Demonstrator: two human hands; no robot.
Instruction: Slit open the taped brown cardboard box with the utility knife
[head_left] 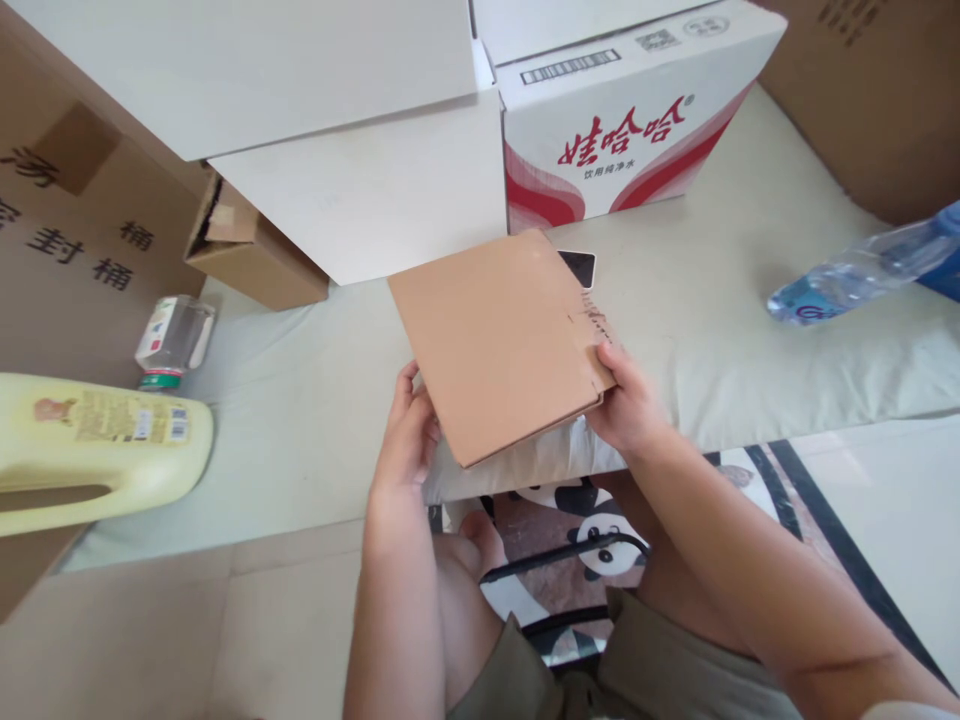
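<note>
Both hands [517,420] grip cardboard [501,340] edges (thumbs up).

A large white carton [360,190] lies at the far middle, its flap spread wide to the left. Just right of it stands a white carton with red waves and red lettering [622,130]. A dark phone [579,266] lies just in front of that carton. At the far right a clear water bottle [855,272] lies on its side on the pale cushion [750,330]. A small brown box [251,255] sits under the white flap at the left. Near it a small clear jar [172,340] rests tilted, and a pale yellow jug [97,445] lies on its side at the near left. A panda-print mat [577,520] covers the floor below.
</note>
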